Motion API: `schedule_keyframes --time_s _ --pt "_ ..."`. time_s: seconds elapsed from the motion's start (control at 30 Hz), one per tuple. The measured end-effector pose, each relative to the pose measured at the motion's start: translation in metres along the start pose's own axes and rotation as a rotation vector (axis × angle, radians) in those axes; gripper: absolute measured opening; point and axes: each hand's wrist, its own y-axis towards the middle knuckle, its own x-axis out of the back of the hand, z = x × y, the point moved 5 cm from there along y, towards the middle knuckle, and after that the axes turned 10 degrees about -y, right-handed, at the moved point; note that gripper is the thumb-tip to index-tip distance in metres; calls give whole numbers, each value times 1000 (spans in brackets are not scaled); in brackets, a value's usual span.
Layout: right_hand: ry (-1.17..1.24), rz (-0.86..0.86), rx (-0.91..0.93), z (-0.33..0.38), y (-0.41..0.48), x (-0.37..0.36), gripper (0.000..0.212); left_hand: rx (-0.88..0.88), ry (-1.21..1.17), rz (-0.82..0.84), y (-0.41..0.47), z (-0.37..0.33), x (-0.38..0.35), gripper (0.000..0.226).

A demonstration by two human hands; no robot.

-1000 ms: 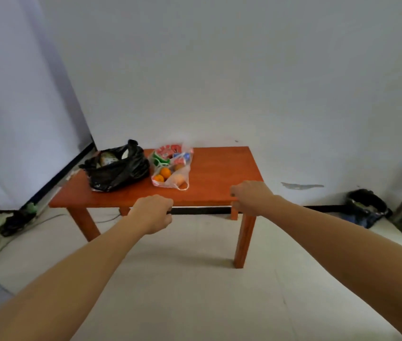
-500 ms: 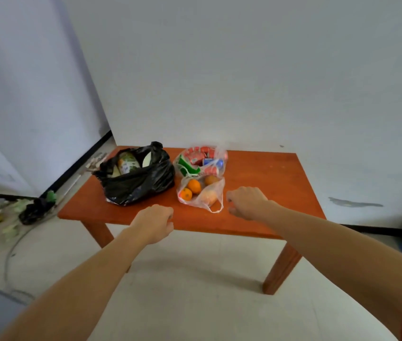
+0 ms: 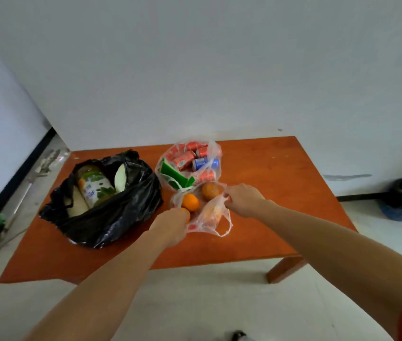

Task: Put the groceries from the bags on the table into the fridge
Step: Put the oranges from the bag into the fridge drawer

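left hand (image 3: 170, 225) grips orange (image 3: 186, 214), right hand (image 3: 243, 200) pinches clear bag (image 3: 211, 219)

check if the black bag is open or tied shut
Open. The black bag gapes at its mouth; a labelled bottle and pale produce show inside.

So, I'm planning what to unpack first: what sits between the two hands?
In the head view, the clear fruit bag with its oranges lies between the left hand and the right hand, which pinches its edge.
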Motion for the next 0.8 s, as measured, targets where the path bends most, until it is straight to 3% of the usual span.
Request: schedule_keyframes --time_s 0.17,0.37,0.63,0.8 --pt "65 -3 -19 -9 76 -23 22 -35 -20 54 66 14 -29 28" --pt "14 124 50 -10 153 -72 56 19 -1 47 139 29 -52 46" --pt "24 202 114 -17 189 -114 77 96 96 126 190 56 -90 65" --pt "101 252 99 -19 191 -127 81 55 120 155 203 56 -93 62"
